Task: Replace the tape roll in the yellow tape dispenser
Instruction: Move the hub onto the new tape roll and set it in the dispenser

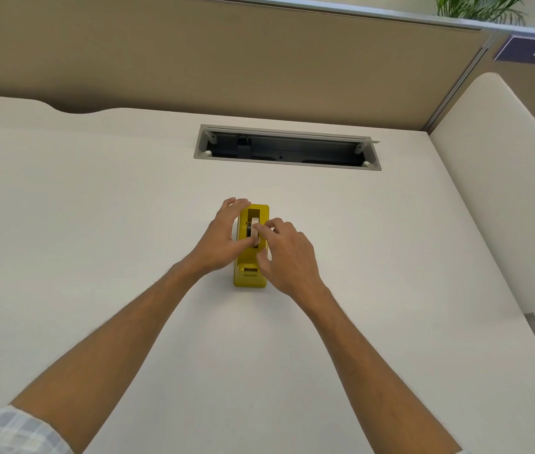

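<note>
A yellow tape dispenser [250, 278] stands on the white desk [95, 224], its cutter end toward me. A white tape roll [255, 224] on a dark hub sits in its slot. My left hand [223, 239] wraps the dispenser's left side, fingers curled over the far top edge, thumb by the roll. My right hand [287, 253] comes in from the right, with its fingertips pinching the roll at the slot. The lower part of the roll is hidden by my fingers.
An open cable tray [287, 147] is cut into the desk behind the dispenser. A tan partition wall [226, 60] runs along the back, and a white side panel [502, 191] rises at the right. A plant shows at the top right.
</note>
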Tool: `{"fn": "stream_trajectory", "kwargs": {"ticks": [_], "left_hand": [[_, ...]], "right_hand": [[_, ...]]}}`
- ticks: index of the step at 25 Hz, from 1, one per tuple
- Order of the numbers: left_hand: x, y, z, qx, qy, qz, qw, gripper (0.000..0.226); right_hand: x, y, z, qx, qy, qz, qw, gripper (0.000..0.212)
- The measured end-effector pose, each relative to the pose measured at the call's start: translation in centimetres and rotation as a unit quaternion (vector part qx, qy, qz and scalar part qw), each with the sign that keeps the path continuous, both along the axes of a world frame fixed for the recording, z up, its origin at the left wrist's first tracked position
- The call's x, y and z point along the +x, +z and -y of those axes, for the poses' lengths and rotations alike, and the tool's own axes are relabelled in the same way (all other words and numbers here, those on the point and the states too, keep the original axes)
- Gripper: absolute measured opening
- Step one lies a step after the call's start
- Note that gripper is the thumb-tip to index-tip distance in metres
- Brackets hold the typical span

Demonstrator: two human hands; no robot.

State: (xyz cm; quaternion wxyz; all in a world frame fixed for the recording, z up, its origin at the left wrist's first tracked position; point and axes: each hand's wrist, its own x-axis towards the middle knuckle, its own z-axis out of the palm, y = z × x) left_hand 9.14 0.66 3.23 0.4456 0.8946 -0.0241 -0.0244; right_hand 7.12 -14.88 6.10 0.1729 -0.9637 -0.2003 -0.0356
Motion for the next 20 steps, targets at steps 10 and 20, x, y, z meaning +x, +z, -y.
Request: {"fn": "stream_trajectory", "kwargs": {"ticks": [10, 20], "left_hand": [[0.02, -0.06, 0.23, 0.019, -0.002, 0.025, 1.0, 0.053], [-0.17, -0.88, 0.41, 0.03, 0.003, 0.058, 0.998, 0.042]], "right_hand": [[-0.22, -0.13, 0.09, 0.001, -0.001, -0.002, 1.0, 0.04], [-0.21, -0.06, 0.08, -0.001, -0.002, -0.003, 1.0, 0.038]]}}
